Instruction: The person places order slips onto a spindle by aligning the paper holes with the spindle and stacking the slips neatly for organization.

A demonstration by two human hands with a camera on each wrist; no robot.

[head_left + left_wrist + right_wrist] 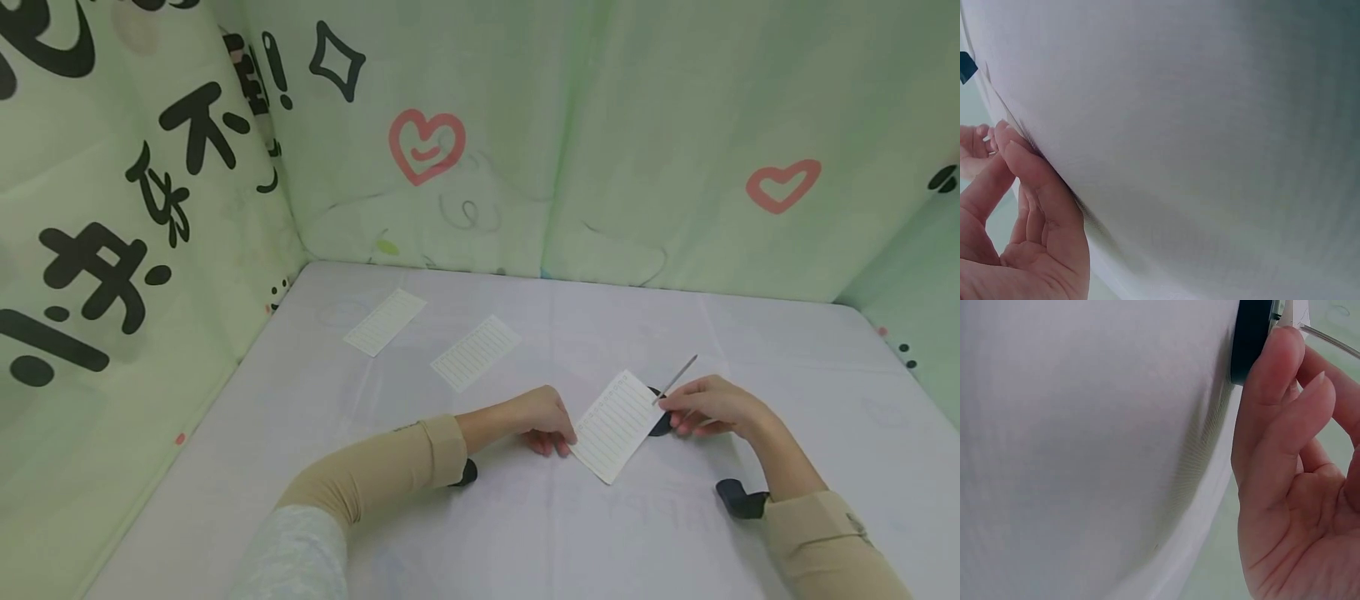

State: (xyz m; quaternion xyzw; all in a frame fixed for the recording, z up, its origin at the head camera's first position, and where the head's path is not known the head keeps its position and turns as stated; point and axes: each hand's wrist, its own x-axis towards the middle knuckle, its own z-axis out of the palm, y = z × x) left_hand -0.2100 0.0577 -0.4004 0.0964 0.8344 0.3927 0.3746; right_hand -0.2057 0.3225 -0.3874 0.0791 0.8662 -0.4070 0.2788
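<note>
In the head view my left hand (542, 418) pinches the lower left edge of a white paper card (617, 429) printed with rows of lines. The left wrist view shows that thumb and forefinger meeting at the card's edge, close over the cloth. On the card's other side, my right hand (712, 407) holds a thin metal rod (681, 373) between its fingertips, its lower end at the card's right edge. A dark round object (660, 425) lies there, partly hidden by card and fingers. Its dark side (1249, 347) shows beside the right fingertips.
Two more lined cards, a left one (386, 322) and a nearer one (476, 353), lie flat further back on the white-covered table (637, 542). Pale green curtains (660, 125) with hearts and black characters enclose the back and sides. Black wrist mounts (741, 500) show by the cuffs.
</note>
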